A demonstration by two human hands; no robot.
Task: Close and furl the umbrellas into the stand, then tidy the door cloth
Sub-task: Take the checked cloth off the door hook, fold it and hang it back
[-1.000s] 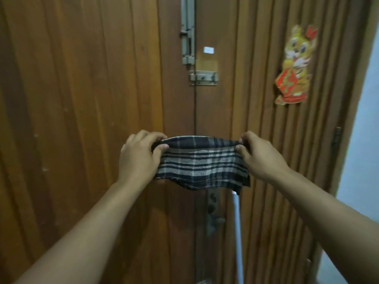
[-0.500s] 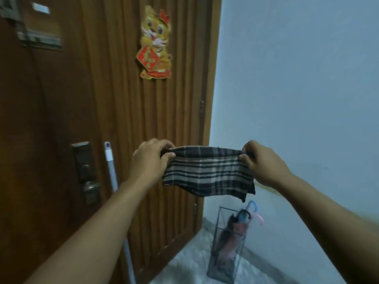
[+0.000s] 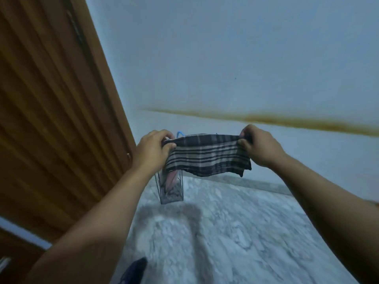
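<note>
I am looking down a pale blue wall [image 3: 225, 58] that fills the upper right of the frame, with a marbled grey floor [image 3: 235, 232] below it and a ribbed wooden door [image 3: 51, 109] running down the left side. A smeared brown streak [image 3: 287, 120] crosses the wall just above the hands.

At the centre, my left hand [image 3: 152, 149] pinches the left top corner of the door cloth [image 3: 207, 155], thumb in front and fingers curled over the edge. My right hand [image 3: 260, 146] pinches the right top corner the same way. The cloth is a dark plaid with pale stripes; it is stretched between the two grips, its top edge fairly level, and the rest hangs in a short sagging fold below them, clear of the floor. I can read no label or writing on it, or anywhere else in view.

Behind and below the left hand, the wire umbrella stand [image 3: 171, 191] sits on the floor near the door's edge and the wall. Furled umbrellas [image 3: 171, 180] stand inside it, one pinkish, and a blue hooked handle [image 3: 180, 133] shows above the cloth's top edge. The cloth's lower left corner overlaps the top of the stand in the picture; whether they touch I cannot tell.

At the bottom edge, a dark blurred shape [image 3: 135, 269] intrudes; I cannot tell what it is.
</note>
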